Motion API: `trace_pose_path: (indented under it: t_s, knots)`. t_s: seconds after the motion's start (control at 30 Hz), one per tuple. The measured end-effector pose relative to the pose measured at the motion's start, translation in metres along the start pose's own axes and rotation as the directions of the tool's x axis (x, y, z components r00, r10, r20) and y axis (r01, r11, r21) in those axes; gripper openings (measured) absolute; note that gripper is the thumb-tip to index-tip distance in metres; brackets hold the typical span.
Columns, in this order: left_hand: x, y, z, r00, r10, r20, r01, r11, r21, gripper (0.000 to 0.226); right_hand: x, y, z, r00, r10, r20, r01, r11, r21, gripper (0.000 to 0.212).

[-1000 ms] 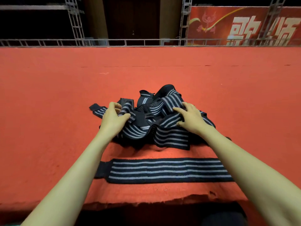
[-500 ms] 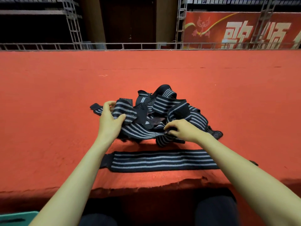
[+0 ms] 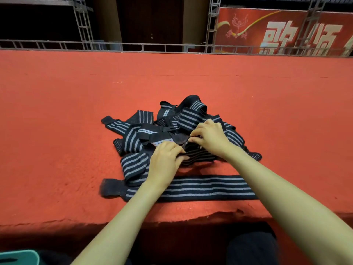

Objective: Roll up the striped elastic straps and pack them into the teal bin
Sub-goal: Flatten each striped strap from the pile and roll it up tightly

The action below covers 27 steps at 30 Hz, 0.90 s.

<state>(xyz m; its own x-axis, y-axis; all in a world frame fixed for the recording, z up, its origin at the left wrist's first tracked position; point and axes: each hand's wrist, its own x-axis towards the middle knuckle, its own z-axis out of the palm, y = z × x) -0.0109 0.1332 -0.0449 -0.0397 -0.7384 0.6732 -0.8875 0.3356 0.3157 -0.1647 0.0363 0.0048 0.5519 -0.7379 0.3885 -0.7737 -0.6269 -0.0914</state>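
Head camera: my left hand point(image 3: 164, 162) and right hand point(image 3: 211, 139) meet on the tangled pile of striped straps point(image 3: 133, 138) on the red desk point(image 3: 57, 131), with both sets of fingers curled and pinching strap fabric. A flat strap point(image 3: 206, 187) lies stretched just nearer me. The teal bin point(image 3: 18, 257) sits at lower left, below the desk edge.

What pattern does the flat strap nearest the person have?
The flat strap is black with grey lengthwise stripes, best seen in the head view.

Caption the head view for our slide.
Left hand and right hand grip a tangled pile of striped straps on red carpet.
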Motion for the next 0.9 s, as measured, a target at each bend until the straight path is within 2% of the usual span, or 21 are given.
trace_pose_path:
  t_s: [0.1, 0.2, 0.27, 0.33, 0.4, 0.47, 0.5, 0.53, 0.57, 0.6, 0.67, 0.7, 0.73, 0.8, 0.9]
  knots:
    - [-0.007, -0.007, -0.001, 0.997, 0.072, -0.027, -0.072, 0.997, -0.005, 0.010, 0.016, 0.012, 0.003, 0.976, 0.183, -0.115, -0.176, 0.982, 0.065, 0.025]
    - [-0.017, -0.019, -0.004, 0.998, 0.055, -0.010, -0.055, 0.998, 0.003, 0.010, 0.037, 0.033, -0.001, 0.885, 0.443, -0.145, -0.385, 0.871, 0.306, 0.024]
    - [-0.021, -0.026, -0.006, 0.999, 0.038, 0.024, -0.039, 0.998, 0.043, 0.009, 0.047, 0.041, -0.004, 0.823, 0.548, -0.147, -0.452, 0.790, 0.415, 0.022]
    - [-0.021, -0.026, -0.008, 0.996, -0.008, 0.086, 0.000, 0.996, 0.088, 0.013, 0.054, 0.036, -0.002, 0.805, 0.575, -0.145, -0.440, 0.743, 0.504, 0.023]
    - [-0.021, -0.024, -0.010, 0.974, -0.065, 0.216, 0.052, 0.997, 0.063, 0.030, 0.052, 0.024, 0.007, 0.888, 0.455, -0.070, -0.359, 0.780, 0.512, 0.043]
    - [-0.020, -0.022, -0.014, 0.930, -0.069, 0.360, 0.100, 0.993, -0.067, 0.051, 0.045, 0.017, 0.022, 0.963, 0.236, 0.132, -0.269, 0.878, 0.395, 0.050]
    - [-0.018, -0.021, -0.018, 0.911, -0.051, 0.409, 0.117, 0.984, -0.137, 0.057, 0.038, 0.015, 0.027, 0.955, 0.136, 0.263, -0.213, 0.933, 0.291, 0.046]
    - [-0.017, -0.019, -0.023, 0.910, -0.035, 0.412, 0.132, 0.969, -0.208, 0.056, 0.031, 0.016, 0.033, 0.929, 0.059, 0.367, -0.146, 0.966, 0.215, 0.040]
    - [-0.016, -0.019, -0.027, 0.932, -0.038, 0.361, 0.143, 0.952, -0.269, 0.049, 0.025, 0.015, 0.035, 0.912, 0.015, 0.410, -0.099, 0.978, 0.184, 0.036]
    - [-0.016, -0.021, -0.030, 0.964, -0.069, 0.257, 0.148, 0.942, -0.301, 0.038, 0.019, 0.015, 0.037, 0.920, -0.001, 0.393, -0.084, 0.976, 0.201, 0.034]
    - [-0.011, -0.032, -0.035, 0.977, -0.211, 0.035, 0.214, 0.948, -0.236, 0.019, 0.008, 0.008, 0.031, 0.961, 0.010, 0.277, -0.094, 0.951, 0.293, 0.028]
    - [-0.008, -0.040, -0.038, 0.952, -0.307, -0.008, 0.301, 0.938, -0.170, 0.017, 0.002, 0.004, 0.028, 0.972, 0.008, 0.233, -0.087, 0.939, 0.333, 0.026]
    - [-0.004, -0.047, -0.039, 0.918, -0.397, 0.002, 0.396, 0.914, -0.092, 0.019, -0.003, -0.001, 0.027, 0.976, -0.018, 0.215, -0.059, 0.936, 0.348, 0.025]
    - [0.002, -0.054, -0.039, 0.869, -0.487, 0.092, 0.486, 0.873, 0.039, 0.029, -0.013, -0.010, 0.031, 0.951, -0.085, 0.298, -0.013, 0.949, 0.314, 0.024]
    - [0.008, -0.048, -0.032, 0.846, -0.482, 0.228, 0.467, 0.876, 0.119, 0.038, -0.026, -0.020, 0.042, 0.874, -0.081, 0.478, -0.086, 0.944, 0.318, 0.037]
